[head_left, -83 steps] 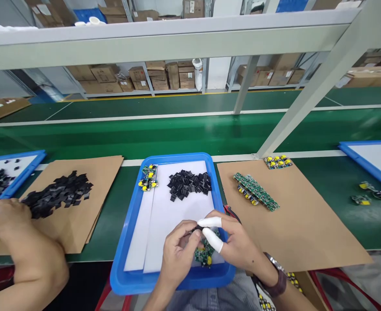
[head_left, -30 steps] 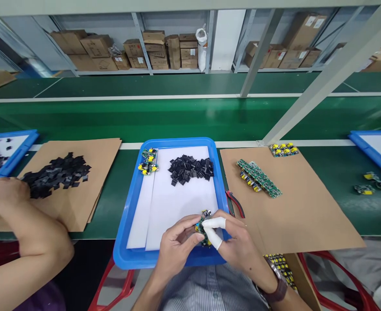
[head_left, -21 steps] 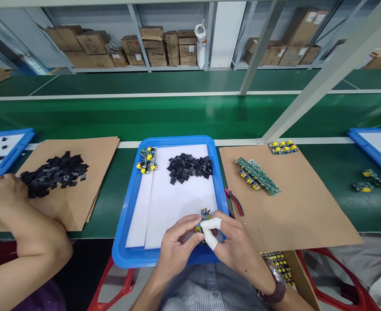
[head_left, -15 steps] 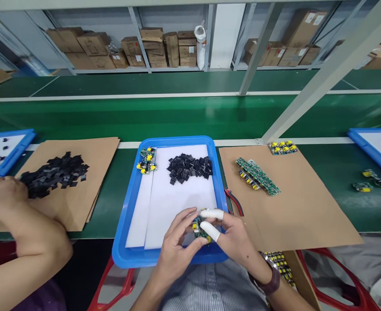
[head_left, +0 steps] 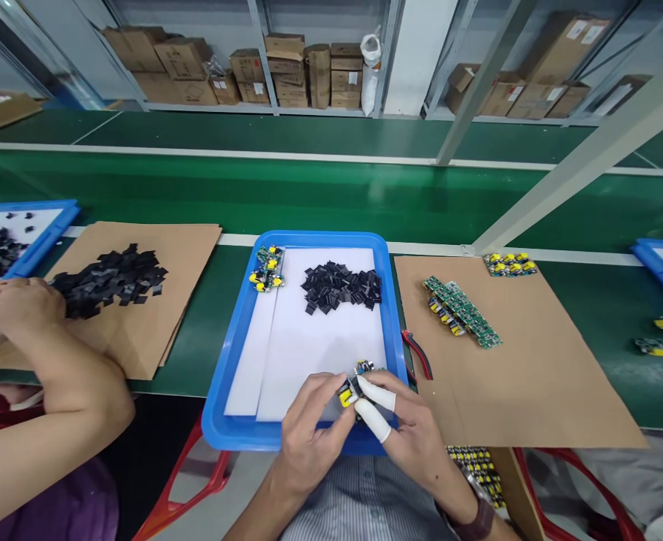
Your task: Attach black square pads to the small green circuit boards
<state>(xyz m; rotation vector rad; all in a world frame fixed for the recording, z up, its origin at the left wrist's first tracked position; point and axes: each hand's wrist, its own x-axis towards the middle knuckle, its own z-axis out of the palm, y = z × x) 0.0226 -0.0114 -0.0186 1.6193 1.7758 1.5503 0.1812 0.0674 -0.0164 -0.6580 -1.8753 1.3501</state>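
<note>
My left hand (head_left: 309,432) and my right hand (head_left: 407,432) meet over the near edge of the blue tray (head_left: 227,353). Both pinch a small green circuit board with yellow parts (head_left: 351,387). White finger cots cover my right thumb and forefinger. On the tray's white sheet lie a heap of small black parts (head_left: 340,287) and a few finished boards (head_left: 267,268) at the far left corner.
Right of the tray a brown card (head_left: 512,376) carries a row of green boards (head_left: 461,312) and another cluster (head_left: 510,263); red-handled cutters (head_left: 419,355) lie at its left edge. At the left, another person's hands (head_left: 10,304) work beside a black-part pile (head_left: 111,278).
My hands have stayed at the tray's near edge, turning the small board between the fingers. The view has tipped down and shifted a little.
</note>
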